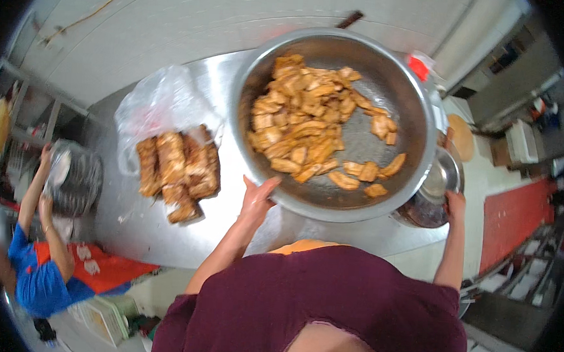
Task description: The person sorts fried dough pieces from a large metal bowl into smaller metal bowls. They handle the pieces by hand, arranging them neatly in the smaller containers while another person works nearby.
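A large steel basin (328, 212) stands on the steel table (229, 240), with many browned food slices (309, 124) heaped mostly in its left half. My left hand (257, 198) grips the basin's rim at the lower left, thumb along the edge. Lower right of the basin, my right hand (454, 206) is at the edge of a small steel bowl (439, 176), which sits over a darker round container (422, 211); its fingers are partly hidden. Left of the basin lie several thick browned food blocks (173, 164) beside a clear plastic bag (158, 100).
At the far left a co-worker in a blue top (43, 277) handles a clear plastic bag (73, 178). A tiled wall (185, 20) runs behind the table. A red mat (514, 219) lies on the floor at right, and a green crate (104, 315) stands at the lower left.
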Demonstrator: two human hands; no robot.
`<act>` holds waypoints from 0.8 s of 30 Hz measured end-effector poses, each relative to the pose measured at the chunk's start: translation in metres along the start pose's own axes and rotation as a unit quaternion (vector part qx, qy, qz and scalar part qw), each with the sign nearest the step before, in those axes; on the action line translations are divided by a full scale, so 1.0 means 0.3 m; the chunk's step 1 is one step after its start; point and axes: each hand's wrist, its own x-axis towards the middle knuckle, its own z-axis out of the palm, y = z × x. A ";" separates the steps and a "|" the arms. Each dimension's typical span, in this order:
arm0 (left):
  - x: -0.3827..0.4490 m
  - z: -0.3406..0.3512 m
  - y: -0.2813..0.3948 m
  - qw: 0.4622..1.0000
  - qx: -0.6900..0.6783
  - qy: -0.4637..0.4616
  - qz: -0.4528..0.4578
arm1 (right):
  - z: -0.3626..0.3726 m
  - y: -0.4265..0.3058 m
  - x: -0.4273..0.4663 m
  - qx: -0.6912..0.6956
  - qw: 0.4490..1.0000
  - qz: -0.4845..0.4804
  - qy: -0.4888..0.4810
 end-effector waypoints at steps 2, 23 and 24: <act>0.025 -0.006 -0.053 1.000 0.008 -0.012 0.023 | -0.054 0.051 -0.121 -0.049 0.999 -0.012 -0.004; -0.416 -0.173 0.173 0.973 0.153 -0.168 -0.029 | 0.708 0.063 -0.901 0.119 0.838 0.190 -0.498; -0.451 -0.185 0.191 0.979 0.135 -0.153 0.013 | 0.739 0.029 -0.919 0.128 0.826 0.181 -0.518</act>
